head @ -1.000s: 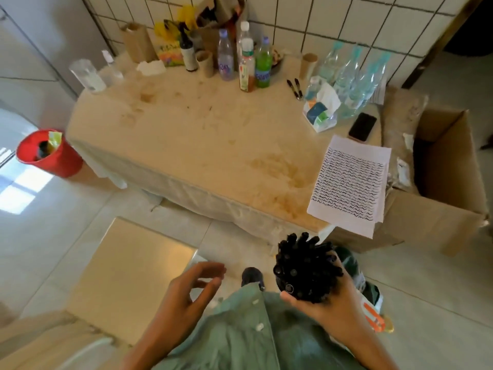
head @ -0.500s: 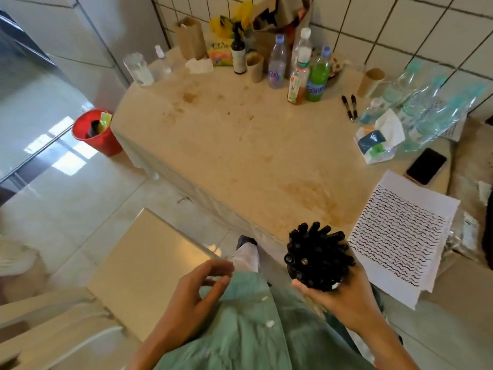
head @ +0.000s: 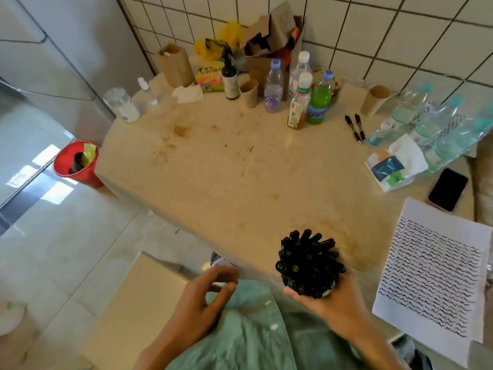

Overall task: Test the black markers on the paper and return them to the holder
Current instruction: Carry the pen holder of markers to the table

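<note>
Since the earlier frames the camera had swung forward, bringing more of the table point(head: 240, 182) and the tiled wall into sight, while both hands kept much the same pose near the lap.

From the head view, the right hand point(head: 330, 303) gripped the holder from below, its fingers curled round the base; the holder itself was almost wholly hidden by the bundle of black markers point(head: 309, 263) bristling out of it, caps fanned outward. This bundle was held over the near edge of the table. The left hand point(head: 202, 300) hovered over the green shirt point(head: 240, 337), holding nothing, fingers loosely curled with the thumb and forefinger apart.

To the right lay the paper point(head: 432, 268), a sheet covered in rows of black wavy lines, hanging partly over the table's edge. Just beyond it was a dark phone point(head: 448, 189). Two loose pens point(head: 354, 128) lay side by side farther back, near a group of bottles point(head: 296, 94). A red bin point(head: 77, 164) stood on the floor to the left.
</note>
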